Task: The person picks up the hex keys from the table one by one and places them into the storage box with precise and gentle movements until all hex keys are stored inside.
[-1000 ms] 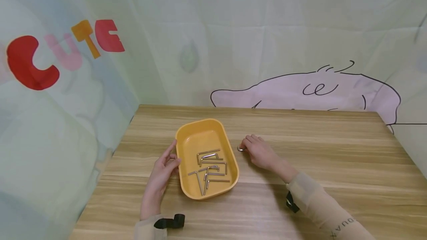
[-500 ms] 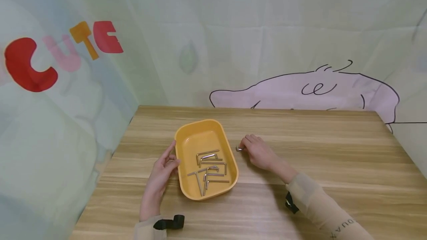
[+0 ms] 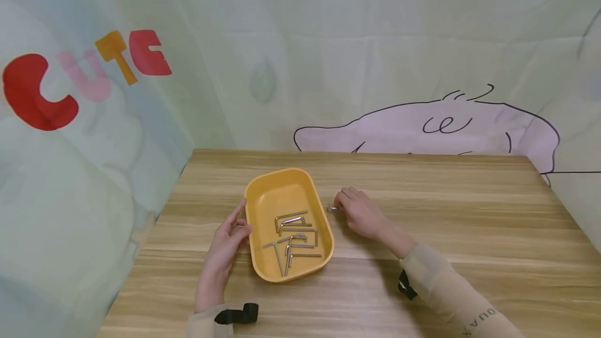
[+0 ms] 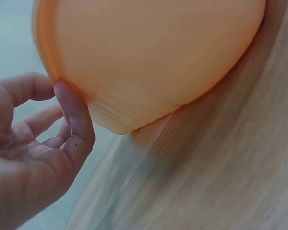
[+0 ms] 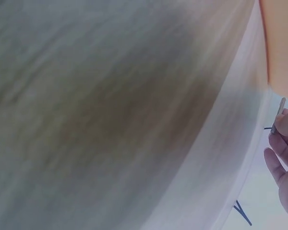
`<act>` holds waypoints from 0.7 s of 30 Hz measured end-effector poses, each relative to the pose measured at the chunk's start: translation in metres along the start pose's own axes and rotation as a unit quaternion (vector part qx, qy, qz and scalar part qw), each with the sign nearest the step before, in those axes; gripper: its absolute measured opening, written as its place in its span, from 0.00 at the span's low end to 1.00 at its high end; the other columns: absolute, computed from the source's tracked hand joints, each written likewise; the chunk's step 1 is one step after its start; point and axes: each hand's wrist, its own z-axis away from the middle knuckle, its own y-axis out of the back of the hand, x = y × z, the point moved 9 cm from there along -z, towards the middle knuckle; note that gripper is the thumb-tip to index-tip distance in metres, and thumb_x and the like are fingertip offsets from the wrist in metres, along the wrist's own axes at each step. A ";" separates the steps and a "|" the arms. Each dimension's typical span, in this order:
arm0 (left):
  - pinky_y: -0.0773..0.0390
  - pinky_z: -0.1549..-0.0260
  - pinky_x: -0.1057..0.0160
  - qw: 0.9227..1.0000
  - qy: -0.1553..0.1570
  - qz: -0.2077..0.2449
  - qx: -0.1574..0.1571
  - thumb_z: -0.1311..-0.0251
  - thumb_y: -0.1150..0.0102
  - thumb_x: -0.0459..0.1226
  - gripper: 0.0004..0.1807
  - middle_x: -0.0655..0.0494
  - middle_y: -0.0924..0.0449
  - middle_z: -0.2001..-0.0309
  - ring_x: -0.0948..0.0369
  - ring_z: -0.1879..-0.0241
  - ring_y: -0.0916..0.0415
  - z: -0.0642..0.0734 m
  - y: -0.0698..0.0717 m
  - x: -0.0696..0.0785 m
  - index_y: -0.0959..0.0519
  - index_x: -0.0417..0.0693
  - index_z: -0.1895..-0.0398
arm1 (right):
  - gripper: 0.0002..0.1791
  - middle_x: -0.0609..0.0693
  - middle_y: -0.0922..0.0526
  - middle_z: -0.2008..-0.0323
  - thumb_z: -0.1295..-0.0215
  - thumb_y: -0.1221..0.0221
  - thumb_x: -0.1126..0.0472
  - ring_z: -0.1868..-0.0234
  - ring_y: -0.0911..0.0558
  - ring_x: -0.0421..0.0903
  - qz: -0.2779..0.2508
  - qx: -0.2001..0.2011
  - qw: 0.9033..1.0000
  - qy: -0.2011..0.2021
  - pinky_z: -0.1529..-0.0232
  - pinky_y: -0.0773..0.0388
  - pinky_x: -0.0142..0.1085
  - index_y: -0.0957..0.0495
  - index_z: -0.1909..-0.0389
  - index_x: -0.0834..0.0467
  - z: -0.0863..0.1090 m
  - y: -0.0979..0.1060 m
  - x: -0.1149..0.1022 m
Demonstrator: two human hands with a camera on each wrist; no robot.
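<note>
A yellow plastic tray [image 3: 269, 186] stands on the wooden table, holding several L-shaped silver Allen keys [image 3: 300, 230] in its nearer half. My left hand [image 3: 226, 241] grips the tray's left side, and the left wrist view shows thumb and fingertip meeting at the rim [image 4: 47, 67]. Just right of the tray, my right hand [image 3: 361, 215] pinches a small metal Allen key [image 3: 332, 208] between thumb and fingers. Its short end points toward the tray's right rim, while the rest is hidden by the hand. In the right wrist view the metal rod [image 5: 281, 109] sticks out from the fingertips.
The wood-grain table [image 3: 446, 213] stretches right and behind the hands. A printed cloth backdrop [image 3: 328, 67] hangs along its back and left sides. Each wrist wears a black strap; the left one [image 3: 237, 315] shows near the front.
My right hand has shifted slightly left with the Allen key, bringing its end closer to the tray's rim. The left hand keeps its hold on the tray.
</note>
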 end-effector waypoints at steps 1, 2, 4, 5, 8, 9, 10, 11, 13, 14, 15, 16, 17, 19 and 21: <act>0.25 0.65 0.70 1.000 0.000 0.000 0.000 0.35 0.48 0.29 0.36 0.60 0.31 0.62 0.68 0.69 0.30 0.000 0.000 0.000 0.43 0.61 0.26 | 0.07 0.47 0.22 0.63 0.37 0.44 0.70 0.59 0.26 0.45 0.000 0.004 1.000 0.003 0.57 0.25 0.38 0.24 0.62 0.55 0.000 0.001 -0.001; 0.25 0.65 0.70 1.000 0.000 -0.002 0.001 0.35 0.48 0.29 0.36 0.60 0.31 0.62 0.68 0.69 0.30 0.000 0.000 0.000 0.43 0.61 0.26 | 0.07 0.47 0.22 0.63 0.38 0.44 0.70 0.59 0.26 0.45 0.000 0.008 1.000 0.005 0.57 0.26 0.38 0.24 0.62 0.56 0.000 0.002 -0.001; 0.25 0.65 0.70 1.000 -0.002 -0.003 0.001 0.35 0.48 0.29 0.36 0.60 0.31 0.62 0.68 0.69 0.29 0.001 0.000 0.000 0.43 0.61 0.26 | 0.08 0.47 0.22 0.63 0.38 0.45 0.71 0.60 0.26 0.45 -0.001 0.015 1.000 0.009 0.58 0.26 0.37 0.24 0.62 0.56 0.000 0.004 -0.003; 0.24 0.65 0.70 1.000 -0.002 -0.003 0.001 0.35 0.48 0.29 0.36 0.60 0.31 0.63 0.68 0.69 0.29 0.001 0.000 0.000 0.43 0.61 0.26 | 0.08 0.47 0.23 0.63 0.38 0.45 0.72 0.60 0.26 0.44 -0.002 0.018 1.000 0.010 0.58 0.26 0.37 0.24 0.62 0.56 0.000 0.005 -0.003; 0.24 0.65 0.70 1.000 -0.003 -0.003 0.000 0.35 0.49 0.29 0.36 0.61 0.31 0.63 0.68 0.69 0.29 0.001 0.001 -0.001 0.43 0.60 0.26 | 0.09 0.47 0.23 0.64 0.39 0.45 0.72 0.61 0.26 0.44 -0.002 0.026 1.000 0.012 0.58 0.26 0.36 0.24 0.62 0.56 0.000 0.009 -0.005; 0.24 0.65 0.70 1.000 -0.002 -0.003 0.000 0.35 0.49 0.29 0.36 0.61 0.31 0.63 0.68 0.69 0.29 0.001 0.001 0.000 0.44 0.61 0.26 | 0.09 0.47 0.23 0.64 0.39 0.45 0.73 0.61 0.26 0.44 -0.002 0.029 1.000 0.012 0.58 0.26 0.36 0.24 0.62 0.56 -0.001 0.010 -0.006; 0.25 0.65 0.70 1.000 -0.002 -0.004 -0.001 0.35 0.49 0.29 0.36 0.62 0.31 0.63 0.68 0.69 0.29 0.001 0.000 0.000 0.44 0.60 0.26 | 0.10 0.47 0.23 0.64 0.40 0.45 0.73 0.61 0.26 0.44 -0.003 0.033 0.999 0.012 0.59 0.26 0.36 0.24 0.62 0.56 -0.001 0.011 -0.007; 0.25 0.65 0.70 1.000 -0.002 -0.004 -0.001 0.35 0.49 0.29 0.36 0.62 0.31 0.64 0.68 0.70 0.29 0.001 0.001 0.000 0.44 0.60 0.26 | 0.11 0.47 0.23 0.64 0.41 0.45 0.74 0.61 0.26 0.44 -0.004 0.036 0.999 0.013 0.58 0.26 0.36 0.24 0.62 0.57 -0.001 0.013 -0.008; 0.25 0.65 0.70 1.000 -0.001 -0.005 0.000 0.35 0.49 0.29 0.36 0.63 0.31 0.64 0.68 0.69 0.30 0.001 0.001 0.000 0.44 0.60 0.26 | 0.12 0.47 0.23 0.64 0.43 0.44 0.75 0.61 0.26 0.44 -0.006 0.042 0.999 0.014 0.58 0.26 0.36 0.24 0.62 0.57 -0.001 0.015 -0.009; 0.25 0.65 0.70 1.000 0.001 -0.004 0.000 0.35 0.49 0.29 0.36 0.63 0.31 0.63 0.69 0.69 0.29 0.001 0.001 0.000 0.44 0.61 0.26 | 0.13 0.48 0.22 0.64 0.44 0.44 0.76 0.61 0.26 0.45 -0.007 0.044 0.999 0.014 0.58 0.25 0.37 0.24 0.62 0.57 -0.002 0.016 -0.010; 0.25 0.65 0.70 1.000 0.001 -0.004 0.000 0.35 0.48 0.29 0.36 0.63 0.31 0.63 0.69 0.69 0.29 0.001 0.001 0.000 0.44 0.61 0.26 | 0.13 0.48 0.22 0.64 0.45 0.44 0.76 0.61 0.26 0.45 -0.009 0.045 0.999 0.014 0.57 0.25 0.37 0.24 0.63 0.57 -0.002 0.017 -0.011; 0.25 0.65 0.70 1.000 0.000 -0.005 0.000 0.35 0.49 0.29 0.36 0.63 0.31 0.63 0.69 0.69 0.29 0.001 0.001 0.001 0.44 0.60 0.26 | 0.14 0.48 0.22 0.64 0.46 0.44 0.77 0.61 0.26 0.45 -0.011 0.046 0.999 0.015 0.57 0.25 0.37 0.24 0.63 0.57 -0.002 0.018 -0.012; 0.25 0.65 0.70 1.000 0.001 -0.003 0.002 0.35 0.49 0.29 0.36 0.63 0.31 0.63 0.68 0.69 0.29 0.001 0.001 0.001 0.44 0.61 0.26 | 0.14 0.48 0.22 0.64 0.46 0.44 0.77 0.61 0.26 0.45 -0.011 0.045 0.999 0.016 0.57 0.25 0.37 0.24 0.63 0.57 -0.002 0.018 -0.013; 0.24 0.65 0.70 1.000 0.003 0.000 0.000 0.35 0.48 0.29 0.36 0.62 0.31 0.63 0.68 0.68 0.28 0.001 0.000 0.001 0.44 0.61 0.26 | 0.14 0.48 0.22 0.65 0.46 0.44 0.77 0.60 0.26 0.45 -0.015 0.047 0.999 0.015 0.55 0.25 0.38 0.24 0.63 0.57 -0.003 0.020 -0.014; 0.24 0.64 0.70 1.000 0.001 0.000 -0.001 0.35 0.48 0.29 0.36 0.62 0.31 0.62 0.68 0.68 0.28 0.001 -0.001 0.002 0.44 0.60 0.26 | 0.13 0.48 0.22 0.65 0.45 0.44 0.77 0.61 0.25 0.45 -0.020 0.055 0.998 0.014 0.55 0.24 0.38 0.24 0.63 0.58 -0.003 0.024 -0.014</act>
